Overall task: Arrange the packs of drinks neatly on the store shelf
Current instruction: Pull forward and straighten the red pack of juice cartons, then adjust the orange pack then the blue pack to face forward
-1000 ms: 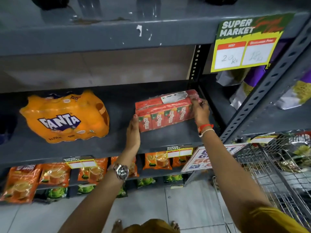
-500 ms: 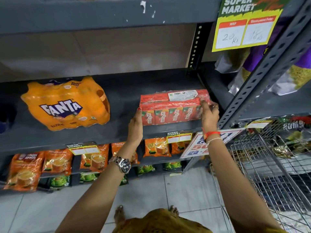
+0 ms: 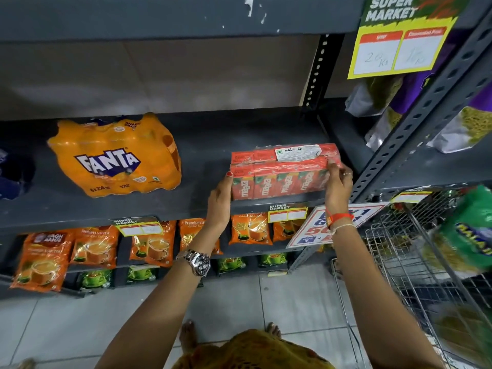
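Observation:
A red shrink-wrapped pack of Maaza drink cartons (image 3: pixel 282 173) rests on the dark grey shelf (image 3: pixel 207 139), close to its front edge at the right end. My left hand (image 3: pixel 219 201) presses flat against the pack's left end. On the pack's right end my right hand (image 3: pixel 338 182) grips with fingers over the top corner. An orange Fanta multipack (image 3: pixel 117 155) lies on the same shelf to the left, apart from the Maaza pack.
A dark blue pack (image 3: pixel 13 174) sits at the shelf's far left edge. Tea pouches (image 3: pixel 93 246) fill the lower shelves. A wire shopping trolley (image 3: pixel 426 262) stands at the right. A yellow price sign (image 3: pixel 399 43) hangs above snack bags (image 3: pixel 466 123) on the adjoining rack.
The Maaza pack has been turned from a slant to nearly parallel with the shelf's front edge and sits nearer that edge. Both hands stayed on its ends.

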